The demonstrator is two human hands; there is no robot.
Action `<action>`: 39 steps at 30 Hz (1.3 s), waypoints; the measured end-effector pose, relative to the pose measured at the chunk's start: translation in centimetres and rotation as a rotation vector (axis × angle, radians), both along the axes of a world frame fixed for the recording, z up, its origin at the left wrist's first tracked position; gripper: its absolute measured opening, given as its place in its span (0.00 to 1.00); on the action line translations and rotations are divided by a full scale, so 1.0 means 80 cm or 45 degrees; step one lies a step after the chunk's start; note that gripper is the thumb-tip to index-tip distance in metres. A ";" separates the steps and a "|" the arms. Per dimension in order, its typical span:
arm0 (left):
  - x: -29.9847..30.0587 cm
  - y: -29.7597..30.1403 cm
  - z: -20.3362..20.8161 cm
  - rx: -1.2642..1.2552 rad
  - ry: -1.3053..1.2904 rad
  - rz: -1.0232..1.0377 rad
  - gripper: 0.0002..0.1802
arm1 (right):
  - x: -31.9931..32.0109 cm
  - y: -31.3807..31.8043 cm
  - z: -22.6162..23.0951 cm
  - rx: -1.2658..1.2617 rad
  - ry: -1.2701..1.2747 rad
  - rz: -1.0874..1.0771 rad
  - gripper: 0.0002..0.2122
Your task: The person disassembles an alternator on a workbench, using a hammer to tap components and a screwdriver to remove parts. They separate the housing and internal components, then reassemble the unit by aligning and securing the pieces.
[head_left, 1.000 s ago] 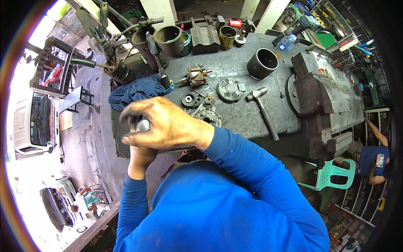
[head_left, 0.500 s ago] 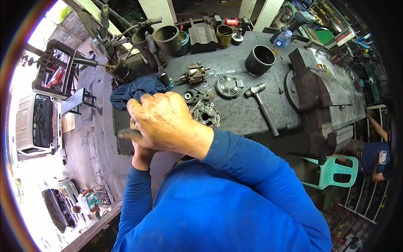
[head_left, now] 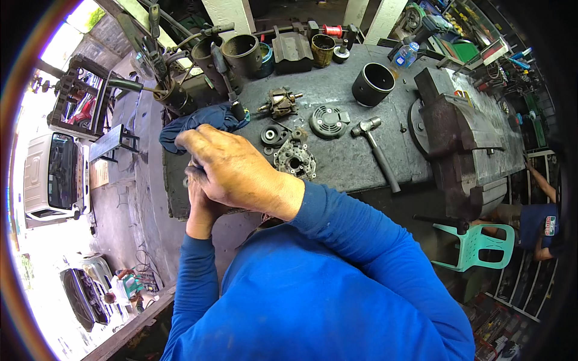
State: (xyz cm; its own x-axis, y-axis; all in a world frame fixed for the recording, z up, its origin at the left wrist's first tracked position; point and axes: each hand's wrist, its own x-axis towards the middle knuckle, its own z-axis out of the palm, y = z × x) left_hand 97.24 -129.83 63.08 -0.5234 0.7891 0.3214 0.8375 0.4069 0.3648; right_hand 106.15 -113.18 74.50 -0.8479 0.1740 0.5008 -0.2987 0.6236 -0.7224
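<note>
Both my hands are together above the bench's near left part. My right hand (head_left: 244,171) crosses over the left, back upward and fingers curled down. Beneath it my left hand (head_left: 201,207) is mostly covered, its fingers bent too. Whatever they grip is hidden between them. Just right of my knuckles lie a metal alternator housing (head_left: 305,159) and a small round part with a bearing-like ring (head_left: 273,135). Beyond sits a rotor (head_left: 281,103), with a round slotted cover (head_left: 329,122) beside it. A dark blue cloth (head_left: 201,122) is bunched past my fingers.
A hammer (head_left: 378,155) lies right of the cover. Behind it stands a black metal cylinder (head_left: 373,85). A large vise (head_left: 460,135) fills the bench's right side. Tools stand in a can (head_left: 174,99) at the back left. A green plastic chair (head_left: 486,245) and another person are at right.
My right hand has rotated and shifted slightly, its fingers now curled lower over the left hand. More of the small round part shows. The bench parts lie where they were.
</note>
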 end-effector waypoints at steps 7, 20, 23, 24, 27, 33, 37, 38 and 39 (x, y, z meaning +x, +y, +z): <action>-0.023 -0.002 -0.044 0.116 0.138 0.083 0.38 | -0.005 -0.012 -0.021 -0.685 -0.006 0.042 0.27; -0.019 -0.015 -0.033 0.058 -0.130 0.062 0.37 | -0.016 -0.026 -0.054 -0.715 0.075 0.000 0.25; -0.018 -0.016 -0.033 0.044 -0.147 0.078 0.37 | -0.016 -0.025 -0.056 -0.723 0.090 0.029 0.26; -0.018 -0.015 -0.033 0.046 -0.149 0.083 0.37 | -0.016 -0.024 -0.057 -0.737 0.112 0.018 0.27; -0.018 -0.014 -0.033 0.045 -0.155 0.094 0.37 | -0.018 -0.020 -0.058 -0.763 0.117 0.052 0.28; -0.014 -0.010 -0.035 0.056 -0.146 0.111 0.36 | -0.021 -0.020 -0.058 -0.855 0.107 0.106 0.31; -0.013 -0.011 -0.039 0.066 -0.140 0.096 0.36 | -0.020 -0.020 -0.058 -0.967 0.142 0.151 0.27; -0.013 -0.012 -0.040 0.063 -0.144 0.094 0.36 | -0.019 -0.018 -0.059 -0.984 0.174 0.165 0.23; -0.013 -0.014 -0.040 0.061 -0.145 0.092 0.36 | -0.021 -0.015 -0.060 -0.868 0.336 0.158 0.18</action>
State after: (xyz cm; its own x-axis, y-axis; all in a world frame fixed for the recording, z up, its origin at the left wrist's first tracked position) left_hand 96.19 -130.98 59.88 -0.6133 0.7335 0.2930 0.7589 0.4443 0.4761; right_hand 104.50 -114.39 69.69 -0.7479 0.4298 0.5058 -0.5551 0.0129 -0.8317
